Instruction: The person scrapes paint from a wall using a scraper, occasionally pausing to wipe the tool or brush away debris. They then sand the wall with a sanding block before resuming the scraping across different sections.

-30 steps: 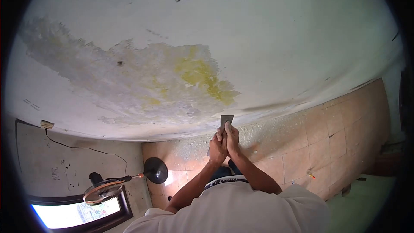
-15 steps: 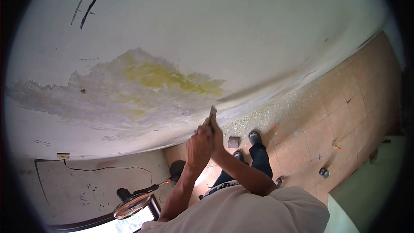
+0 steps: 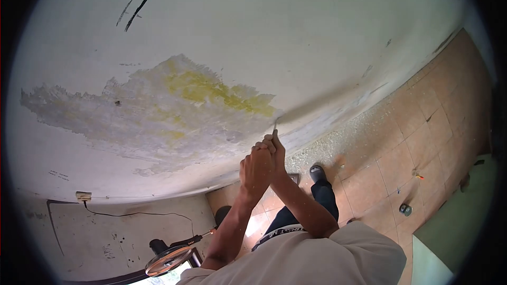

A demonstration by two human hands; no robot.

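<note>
Both hands are together in front of the wall (image 3: pixel 211 26). My right hand (image 3: pixel 279 161) is closed around a thin flat scraper (image 3: pixel 275 124), seen nearly edge-on, its tip at the right end of the bare patch. My left hand (image 3: pixel 256 171) is pressed against the right one, fingers curled at the tool's lower part; the handle is hidden by the hands. The patch (image 3: pixel 142 111) is grey with yellow areas and ragged paint edges.
Pale flakes lie on the tiled floor (image 3: pixel 375 179) along the wall's foot. A small block (image 3: pixel 294 178) is partly behind my right forearm. A fan (image 3: pixel 169 261) stands lower left, below a corded socket (image 3: pixel 83 196). Small round items (image 3: pixel 405 209) and a green surface (image 3: pixel 459 216) are at right.
Both hands and the scraper have shifted slightly right and up in the view. The scraper's blade now appears narrower. The view has also shifted, and my right forearm now partly covers the block.
</note>
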